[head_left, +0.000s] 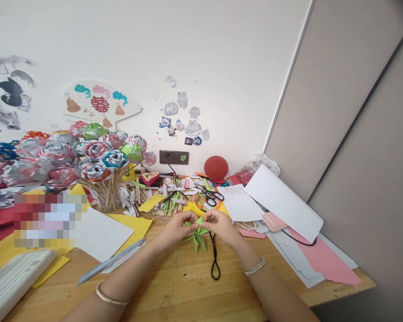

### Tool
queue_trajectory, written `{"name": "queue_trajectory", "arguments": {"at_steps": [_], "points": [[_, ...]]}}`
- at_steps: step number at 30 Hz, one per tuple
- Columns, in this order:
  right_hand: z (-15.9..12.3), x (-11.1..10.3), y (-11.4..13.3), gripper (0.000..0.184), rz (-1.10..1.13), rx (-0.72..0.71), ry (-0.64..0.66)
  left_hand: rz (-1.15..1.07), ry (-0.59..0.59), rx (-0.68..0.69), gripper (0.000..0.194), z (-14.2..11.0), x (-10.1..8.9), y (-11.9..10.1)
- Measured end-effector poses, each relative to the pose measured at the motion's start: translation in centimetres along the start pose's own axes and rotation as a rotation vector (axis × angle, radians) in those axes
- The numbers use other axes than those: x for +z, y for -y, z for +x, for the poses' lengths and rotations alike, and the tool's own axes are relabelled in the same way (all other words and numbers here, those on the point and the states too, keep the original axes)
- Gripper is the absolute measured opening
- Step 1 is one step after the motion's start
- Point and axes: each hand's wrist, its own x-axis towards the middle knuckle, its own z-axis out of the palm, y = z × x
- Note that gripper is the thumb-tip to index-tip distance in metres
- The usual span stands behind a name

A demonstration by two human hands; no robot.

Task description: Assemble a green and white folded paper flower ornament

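Both hands meet over the wooden desk around a green folded-paper flower (197,237) with pointed petals spreading downward. My left hand (179,229) pinches its left upper part between thumb and fingers. From the right, my right hand (220,226) pinches the top of the same flower, its fingertips close to the left ones. The fingers cover part of the folds. A black looped cord (215,264) lies on the desk just below my right hand. Behind the hands are black-handled scissors (212,196) and a yellow paper piece (193,208).
Left stand a bunch of paper flowers (97,150) on sticks, white paper (102,235), a blue pen (110,261) and a white device (20,277). Behind lie sticks and scraps. Right are a white sheet (284,203), a pink calculator (273,222) and pink paper (325,259). A red ball-like object (216,167) sits by the wall.
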Motion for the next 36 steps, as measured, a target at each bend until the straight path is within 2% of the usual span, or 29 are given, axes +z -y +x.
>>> {"name": "queue_trajectory", "arguments": {"at_steps": [12, 17, 22, 26, 31, 36], "points": [[-0.3, 0.9, 0.4, 0.011, -0.163, -0.006, -0.112, 0.076, -0.048, -0.053, 0.020, 0.0, 0.1, 0.4], [-0.4, 1.1, 0.2, 0.006, -0.294, -0.091, -0.134, 0.106, -0.066, -0.056, 0.016, 0.0, 0.2, 0.6], [-0.6, 1.1, 0.3, 0.009, -0.379, -0.143, -0.144, 0.154, -0.094, -0.057, 0.012, 0.0, 0.4, 0.8], [-0.6, 1.1, 0.3, 0.008, -0.335, -0.116, -0.120, 0.166, -0.107, -0.072, 0.009, 0.0, 0.4, 1.0], [-0.2, 1.1, -0.3, 0.013, -0.186, -0.008, -0.036, 0.136, -0.115, -0.106, 0.007, 0.1, 0.6, 1.5], [0.0, 1.0, -0.8, 0.017, -0.089, 0.069, 0.001, 0.039, -0.044, -0.150, 0.009, 0.4, 0.5, 2.2]]}}
